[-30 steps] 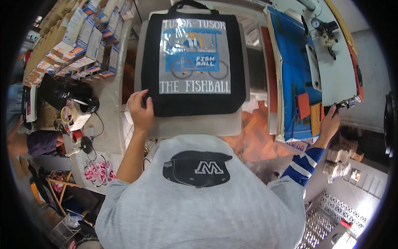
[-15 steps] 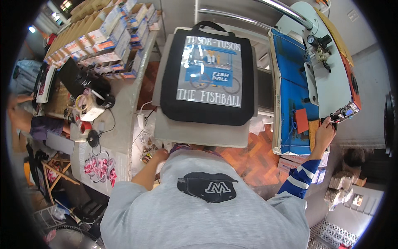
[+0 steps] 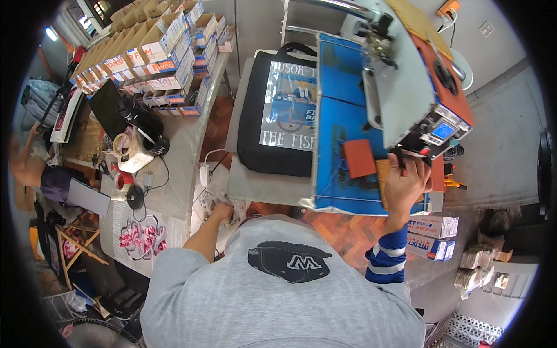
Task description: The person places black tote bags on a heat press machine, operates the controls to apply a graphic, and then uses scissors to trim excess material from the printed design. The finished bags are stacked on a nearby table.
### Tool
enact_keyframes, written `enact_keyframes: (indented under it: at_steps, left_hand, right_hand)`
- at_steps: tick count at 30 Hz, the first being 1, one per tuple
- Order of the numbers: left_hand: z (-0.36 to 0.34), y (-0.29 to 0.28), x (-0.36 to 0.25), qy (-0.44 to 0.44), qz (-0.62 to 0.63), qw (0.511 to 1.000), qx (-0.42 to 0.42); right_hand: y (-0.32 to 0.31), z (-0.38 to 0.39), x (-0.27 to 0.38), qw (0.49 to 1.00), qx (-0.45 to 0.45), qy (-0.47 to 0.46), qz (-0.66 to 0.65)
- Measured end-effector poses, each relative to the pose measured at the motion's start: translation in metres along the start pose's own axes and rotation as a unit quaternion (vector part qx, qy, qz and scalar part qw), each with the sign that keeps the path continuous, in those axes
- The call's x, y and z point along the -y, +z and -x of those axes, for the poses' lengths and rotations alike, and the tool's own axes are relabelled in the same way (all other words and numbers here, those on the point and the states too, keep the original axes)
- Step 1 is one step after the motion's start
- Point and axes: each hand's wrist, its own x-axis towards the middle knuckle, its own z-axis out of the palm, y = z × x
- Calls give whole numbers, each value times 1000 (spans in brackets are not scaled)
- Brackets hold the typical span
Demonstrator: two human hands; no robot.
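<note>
A black tote bag with a shiny printed panel lies on the grey press bed. The heat press's swing head, with blue covering and a red pad on it, overlaps the bag's right part. My right hand is closed on a black handle below the head's control box. My left hand hangs low beside the bed's near left corner; its fingers are too small to make out.
At the left, stacked cardboard trays, a caffeine-free clutter of tape and cables cover a worktable. Another person's bare arm shows at the far left. Film boxes sit at the lower right.
My right hand and the press head have moved leftward, so the head now covers the bag's right part. My left hand has dropped from the bag's corner to beside the bed.
</note>
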Motion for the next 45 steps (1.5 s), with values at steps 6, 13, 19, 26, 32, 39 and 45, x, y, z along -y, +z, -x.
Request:
enact_keyframes:
  at_steps: [6,13,19,26,32,39,45]
  left_hand:
    - [-7,27,-13,-142,111,983,27]
    - [63,21,-56,-246,226,942,1]
    - [149,65,-62,-167,73,981,60]
    - [232,69,-109,-274,288,917,41]
    - [195,135,-159,-361,288,887,-4]
    - [162,190,-195,-459,222,860,2]
    - [174,147,-302,-313,394,863,-45]
  right_hand:
    - [-5,-27,79,983,-55,-73,-160]
    - [10,-18,151,972,-77,-127,-182]
    - [5,-5,176,970,-98,-133,-179]
    - [18,-3,169,953,-218,-169,-127]
    - [-3,1,153,916,-148,-185,-325]
    - [-14,18,132,886,-13,-332,-323]
    - [-22,-9,142,918,158,-328,-159]
